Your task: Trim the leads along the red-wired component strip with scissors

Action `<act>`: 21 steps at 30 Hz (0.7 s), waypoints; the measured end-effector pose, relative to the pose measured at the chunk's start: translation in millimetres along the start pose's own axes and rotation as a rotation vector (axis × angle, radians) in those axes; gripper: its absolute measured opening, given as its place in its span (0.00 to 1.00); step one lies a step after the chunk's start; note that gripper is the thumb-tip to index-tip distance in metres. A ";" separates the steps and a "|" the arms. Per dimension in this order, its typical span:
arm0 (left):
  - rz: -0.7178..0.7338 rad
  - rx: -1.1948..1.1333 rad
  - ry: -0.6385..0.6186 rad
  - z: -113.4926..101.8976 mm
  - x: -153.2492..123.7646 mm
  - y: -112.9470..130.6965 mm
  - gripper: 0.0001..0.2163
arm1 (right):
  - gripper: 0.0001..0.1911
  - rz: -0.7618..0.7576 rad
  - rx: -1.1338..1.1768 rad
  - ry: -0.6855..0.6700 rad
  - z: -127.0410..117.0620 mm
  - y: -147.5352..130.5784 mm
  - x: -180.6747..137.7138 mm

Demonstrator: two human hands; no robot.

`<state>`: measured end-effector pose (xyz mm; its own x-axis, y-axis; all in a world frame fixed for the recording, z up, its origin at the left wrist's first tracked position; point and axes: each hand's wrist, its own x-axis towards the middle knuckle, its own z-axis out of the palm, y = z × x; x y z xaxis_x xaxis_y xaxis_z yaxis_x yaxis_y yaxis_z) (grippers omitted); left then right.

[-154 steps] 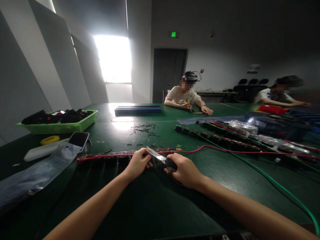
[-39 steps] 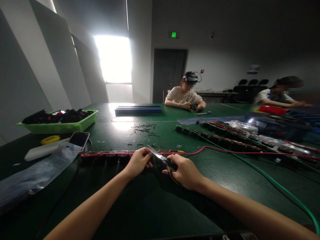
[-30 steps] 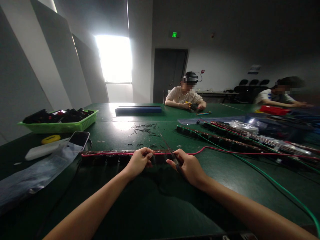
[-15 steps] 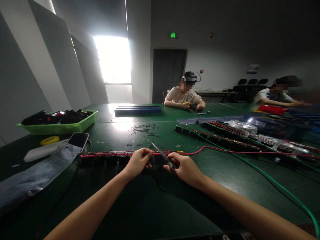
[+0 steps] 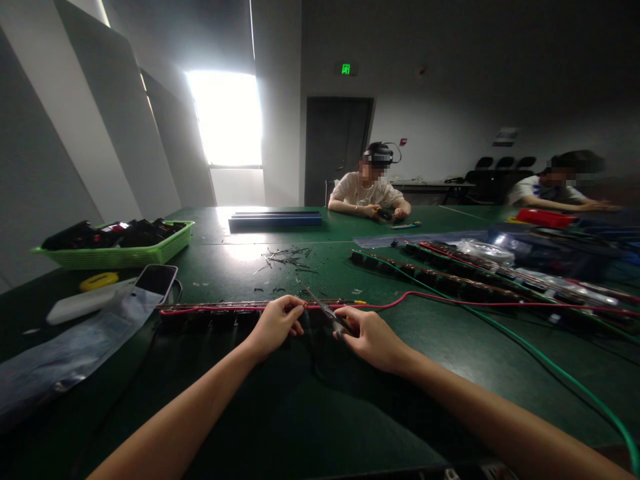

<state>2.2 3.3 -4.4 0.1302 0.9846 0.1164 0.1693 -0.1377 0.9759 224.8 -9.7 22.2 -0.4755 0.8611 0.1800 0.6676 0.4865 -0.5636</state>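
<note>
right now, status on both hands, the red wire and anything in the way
Right hand holding scissors. Left hand pinched shut at red wire, exact hold unclear. Dark clippings scattered beyond.

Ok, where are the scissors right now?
In the head view, the scissors are in the right hand, just right of the left hand, and cross the red wire in the picture.

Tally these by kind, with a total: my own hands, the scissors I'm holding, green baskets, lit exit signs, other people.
Hands: 2 (left hand, right hand)
Scissors: 1
Green basket: 1
Exit sign: 1
Other people: 2 (middle person, right person)
Total: 7
</note>
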 end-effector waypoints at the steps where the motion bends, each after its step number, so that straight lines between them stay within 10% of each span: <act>1: -0.006 -0.001 0.002 0.1 0.0 0.4 0.10 | 0.14 0.007 -0.017 0.003 -0.1 -1.1 -0.3; 21: 0.005 -0.031 0.030 -2.7 2.4 0.4 0.11 | 0.13 0.036 -0.238 0.056 -2.7 -8.5 -3.0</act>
<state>-0.1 6.0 -3.2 0.1016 0.9868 0.1259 0.1382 -0.1393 0.9806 222.1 -16.0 28.6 -0.4206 0.8823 0.2114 0.8030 0.4705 -0.3658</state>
